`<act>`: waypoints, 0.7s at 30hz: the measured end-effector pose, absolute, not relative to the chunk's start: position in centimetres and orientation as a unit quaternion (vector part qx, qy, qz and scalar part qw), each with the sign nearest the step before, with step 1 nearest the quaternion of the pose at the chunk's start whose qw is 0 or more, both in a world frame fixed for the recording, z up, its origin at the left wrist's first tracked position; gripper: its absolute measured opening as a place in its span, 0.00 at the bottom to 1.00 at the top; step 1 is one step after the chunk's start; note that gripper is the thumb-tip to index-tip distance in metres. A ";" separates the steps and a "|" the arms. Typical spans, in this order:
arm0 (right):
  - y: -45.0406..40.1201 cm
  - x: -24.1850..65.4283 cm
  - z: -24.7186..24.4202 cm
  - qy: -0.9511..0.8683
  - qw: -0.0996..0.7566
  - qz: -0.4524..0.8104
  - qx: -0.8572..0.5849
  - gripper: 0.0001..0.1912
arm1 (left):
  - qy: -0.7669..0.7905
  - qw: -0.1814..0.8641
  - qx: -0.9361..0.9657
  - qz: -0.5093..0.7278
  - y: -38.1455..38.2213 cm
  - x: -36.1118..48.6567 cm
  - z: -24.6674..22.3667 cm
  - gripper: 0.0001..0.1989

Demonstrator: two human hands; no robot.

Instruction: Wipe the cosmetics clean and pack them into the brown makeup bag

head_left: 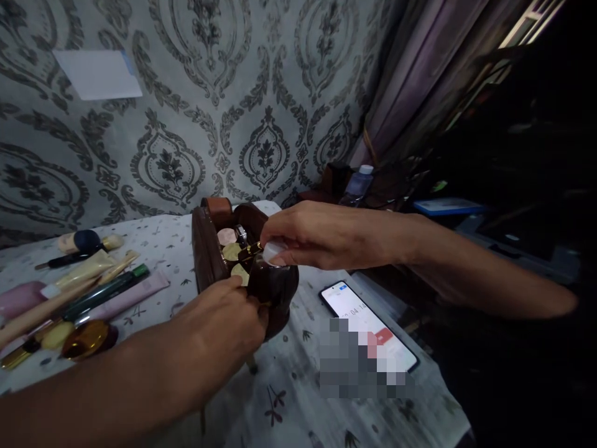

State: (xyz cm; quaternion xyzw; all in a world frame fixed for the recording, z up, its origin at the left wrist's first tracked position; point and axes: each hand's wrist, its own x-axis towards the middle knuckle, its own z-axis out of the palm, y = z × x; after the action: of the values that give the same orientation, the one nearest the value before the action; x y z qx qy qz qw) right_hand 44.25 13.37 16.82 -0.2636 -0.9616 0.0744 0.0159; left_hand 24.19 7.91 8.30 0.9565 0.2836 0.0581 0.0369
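A brown leather-like makeup bag (205,252) stands unzipped on the table. Inside it I see several pale round pieces (227,236) and slim items with gold-coloured bands (252,250). My left hand (228,317) is closed on the near edge of the bag, its fingertips partly hidden by the wall. Over the bag's right side, my right hand (293,235) pinches a small item with a pale, translucent round top (275,251). The lower part of that item is hard to make out against the dark bag.
Left on the patterned tablecloth (280,392) lie a green tube (109,289), a pink tube (130,297), makeup brushes (88,239) and an amber round container (88,339). A lit phone (373,323) lies at right. Behind stands a bottle (358,183) near the patterned wall (214,124).
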 end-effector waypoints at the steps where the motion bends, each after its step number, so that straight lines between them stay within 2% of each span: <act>1: 13.3 44.2 17.0 -0.962 0.011 0.075 -0.261 0.09 | 0.275 0.044 0.959 0.049 8.3 24.4 8.3 0.13; 4: 13.4 43.9 17.4 -0.964 0.001 0.072 -0.257 0.07 | 0.258 0.023 0.964 -0.059 9.0 25.2 8.5 0.11; 7: 13.5 43.4 17.5 -0.963 -0.015 0.068 -0.260 0.05 | 0.263 -0.028 0.951 -0.161 9.4 26.4 8.6 0.13; 14: 13.4 42.8 17.1 -0.962 -0.013 0.044 -0.270 0.05 | 0.280 -0.002 0.953 -0.113 10.4 27.4 6.3 0.11; 21: 13.3 42.3 17.1 -0.957 -0.006 0.049 -0.286 0.03 | 0.251 -0.008 0.961 -0.116 9.9 26.9 7.6 0.15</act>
State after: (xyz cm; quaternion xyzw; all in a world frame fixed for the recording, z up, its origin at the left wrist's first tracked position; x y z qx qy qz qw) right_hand 42.34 13.32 17.05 -0.2859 -0.9570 0.0489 -0.0057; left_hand 26.86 9.93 7.60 0.9609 0.2513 -0.1157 -0.0080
